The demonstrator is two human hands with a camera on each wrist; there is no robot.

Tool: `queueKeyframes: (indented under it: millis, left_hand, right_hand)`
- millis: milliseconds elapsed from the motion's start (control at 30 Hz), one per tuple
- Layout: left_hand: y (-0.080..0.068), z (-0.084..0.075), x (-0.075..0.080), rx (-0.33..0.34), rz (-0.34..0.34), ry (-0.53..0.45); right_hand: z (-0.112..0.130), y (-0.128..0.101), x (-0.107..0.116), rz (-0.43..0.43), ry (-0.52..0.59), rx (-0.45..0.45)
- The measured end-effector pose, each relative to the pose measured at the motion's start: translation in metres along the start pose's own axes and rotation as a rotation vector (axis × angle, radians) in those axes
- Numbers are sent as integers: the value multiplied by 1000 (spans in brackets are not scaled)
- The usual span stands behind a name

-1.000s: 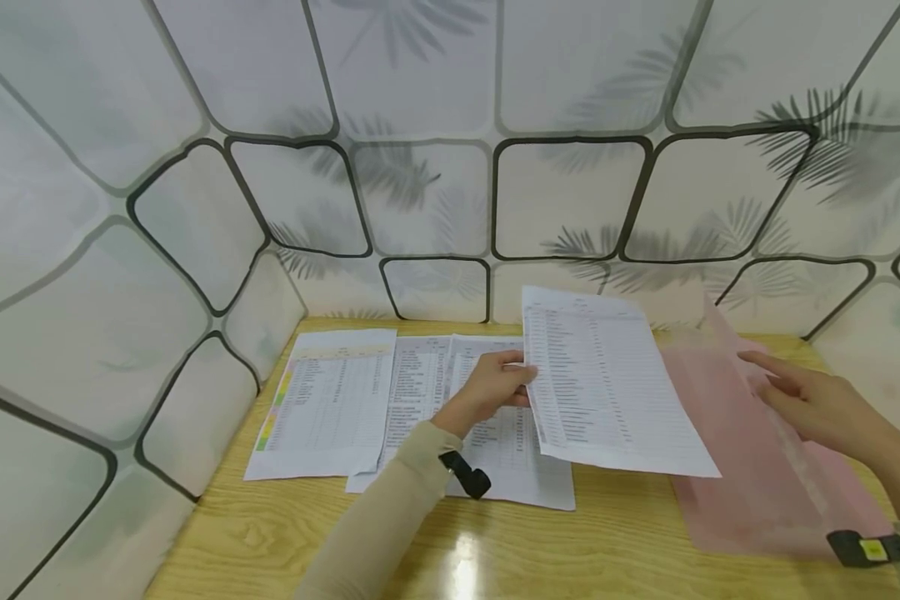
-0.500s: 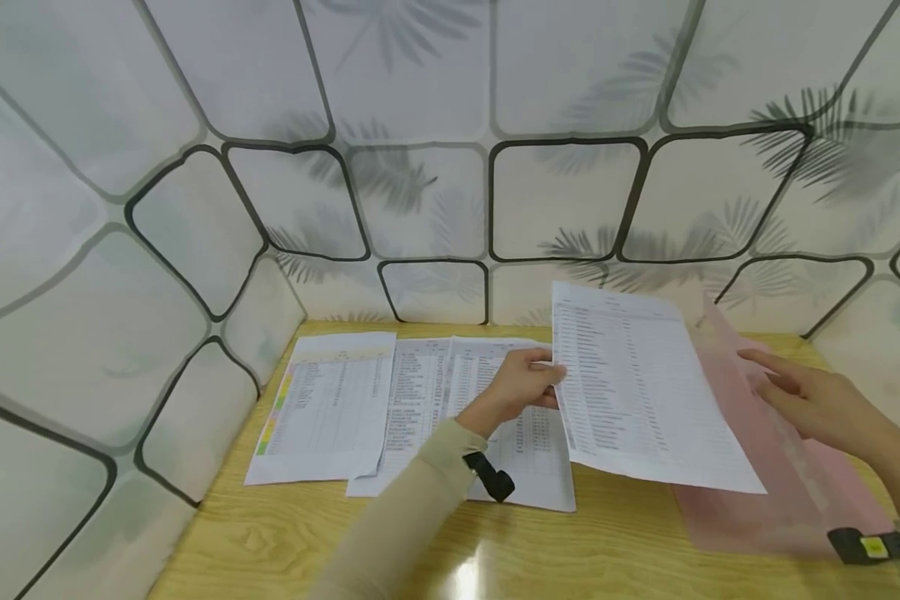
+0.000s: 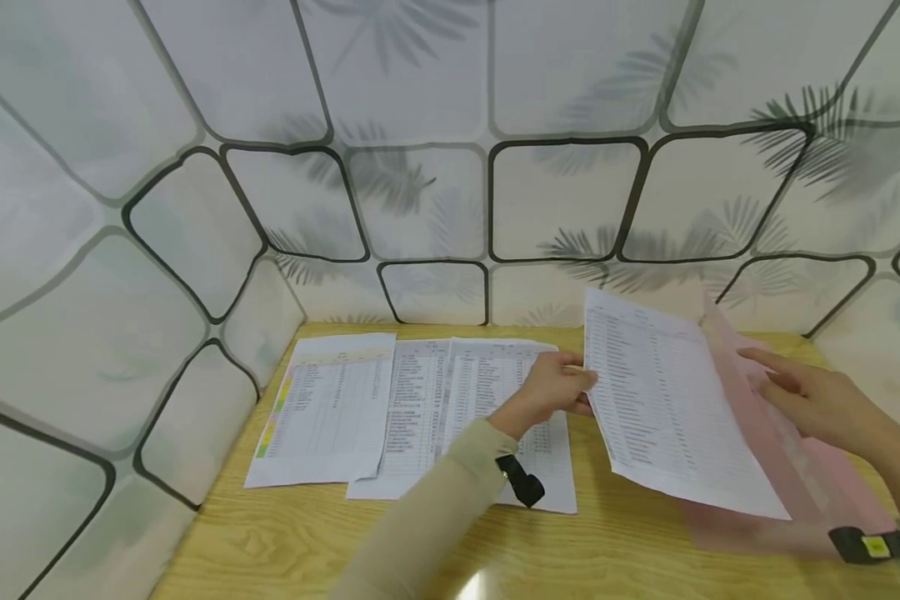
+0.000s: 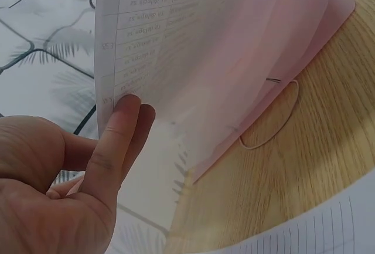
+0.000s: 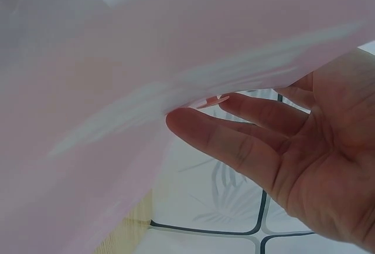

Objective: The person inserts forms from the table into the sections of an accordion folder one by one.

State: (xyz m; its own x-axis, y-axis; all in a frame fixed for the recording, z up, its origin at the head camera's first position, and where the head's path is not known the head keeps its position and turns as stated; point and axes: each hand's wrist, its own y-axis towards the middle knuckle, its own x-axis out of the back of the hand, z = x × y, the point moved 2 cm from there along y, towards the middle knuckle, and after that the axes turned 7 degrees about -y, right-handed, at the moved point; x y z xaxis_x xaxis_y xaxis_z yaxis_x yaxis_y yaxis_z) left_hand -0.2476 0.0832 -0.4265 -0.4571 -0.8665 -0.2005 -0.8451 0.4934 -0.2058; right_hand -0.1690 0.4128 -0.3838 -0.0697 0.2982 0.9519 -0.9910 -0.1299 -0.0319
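Observation:
My left hand (image 3: pixel 579 385) pinches the left edge of a printed sheet (image 3: pixel 667 408) and holds it tilted above the table, its right side against the pink folder (image 3: pixel 810 483). In the left wrist view my thumb and finger (image 4: pixel 120 128) clamp the sheet's edge (image 4: pixel 146 37), with the pink folder (image 4: pixel 287 54) behind it. My right hand (image 3: pixel 761 367) lies with straight fingers on the folder's raised flap. In the right wrist view that flap (image 5: pixel 146 60) rests on my straight fingers (image 5: pixel 234 142).
Three printed sheets (image 3: pixel 330 408) (image 3: pixel 416 408) (image 3: pixel 506 417) lie overlapping on the wooden table (image 3: pixel 345 542) at the left. Patterned panel walls (image 3: pixel 420 192) close in the back and left. A thin loop (image 4: pixel 275 128) lies on the wood by the folder.
My left hand has carried the sheet to the right, up against the pink folder, and the sheet now stands steeper. My right hand has stayed on the flap.

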Motion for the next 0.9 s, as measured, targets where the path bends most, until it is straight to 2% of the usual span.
queueKeyframes:
  millis: [167,300,467,667,900]
  left_hand:
    - [4,2,-9,-21,-46,-27]
    - [6,6,-16,-13,-91,-44]
    - [5,11,-25,-2,-105,-44]
    - [6,14,-40,-23,-133,-8]
    - [7,13,-55,-50,-112,8]
  right_hand:
    - [1,2,2,-3,-6,3]
    - [1,3,3,7,-6,2]
    - [0,2,1,23,-13,-16]
    - [-1,3,0,20,-29,-19]
    - [0,6,1,20,-28,-21]
